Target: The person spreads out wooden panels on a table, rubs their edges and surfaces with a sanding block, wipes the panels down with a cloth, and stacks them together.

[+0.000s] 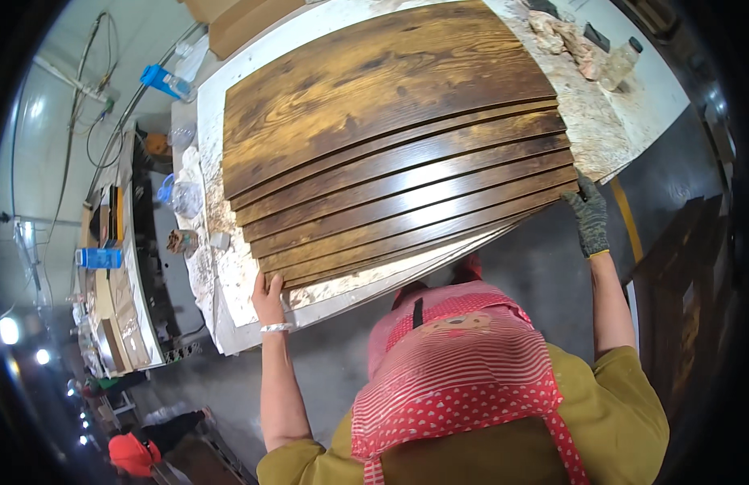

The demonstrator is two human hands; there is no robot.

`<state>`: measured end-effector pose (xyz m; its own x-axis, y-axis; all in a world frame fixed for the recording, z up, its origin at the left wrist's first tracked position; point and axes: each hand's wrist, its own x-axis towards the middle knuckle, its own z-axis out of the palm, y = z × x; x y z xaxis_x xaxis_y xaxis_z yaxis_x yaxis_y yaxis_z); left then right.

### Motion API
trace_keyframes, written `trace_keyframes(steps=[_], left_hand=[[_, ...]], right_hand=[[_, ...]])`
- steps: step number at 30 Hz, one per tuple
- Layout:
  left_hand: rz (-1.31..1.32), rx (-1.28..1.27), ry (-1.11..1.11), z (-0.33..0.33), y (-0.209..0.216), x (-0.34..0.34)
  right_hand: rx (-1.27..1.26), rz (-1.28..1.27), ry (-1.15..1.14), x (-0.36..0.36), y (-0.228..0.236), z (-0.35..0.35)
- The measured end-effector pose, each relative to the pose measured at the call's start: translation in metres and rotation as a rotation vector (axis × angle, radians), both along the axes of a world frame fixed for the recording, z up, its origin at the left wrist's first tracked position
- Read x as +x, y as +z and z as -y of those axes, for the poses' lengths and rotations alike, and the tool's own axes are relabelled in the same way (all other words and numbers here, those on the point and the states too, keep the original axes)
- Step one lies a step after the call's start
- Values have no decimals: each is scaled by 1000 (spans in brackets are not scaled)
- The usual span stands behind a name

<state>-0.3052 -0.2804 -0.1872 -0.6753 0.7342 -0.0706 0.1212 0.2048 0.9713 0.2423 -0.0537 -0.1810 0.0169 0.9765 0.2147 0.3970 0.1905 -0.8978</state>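
A white, brown-smeared table (238, 315) carries a fanned stack of wood-grain boards (390, 97), their near edges stepped toward the person, close to the table's near edge. Open room shows at its near left corner. Toward its far right corner, a crumpled cloth (562, 36) lies beside a clear bottle (622, 65). The hands are well apart: the gloved right hand (589, 220), fingers bent, touches the stack's near right corner; the bare left hand (270, 304), fingers slightly parted, its near left. Whether either clamps the boards, I cannot tell.
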Motion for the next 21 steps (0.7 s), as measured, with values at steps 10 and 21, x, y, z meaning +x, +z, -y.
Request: trace_keyframes(steps=[10, 21], left_hand=[[65, -29, -119, 15, 12, 3], [37, 57, 138, 2, -9, 14]], right_hand=[[-127, 122, 111, 1, 2, 3], [-151, 33, 42, -7, -3, -5]])
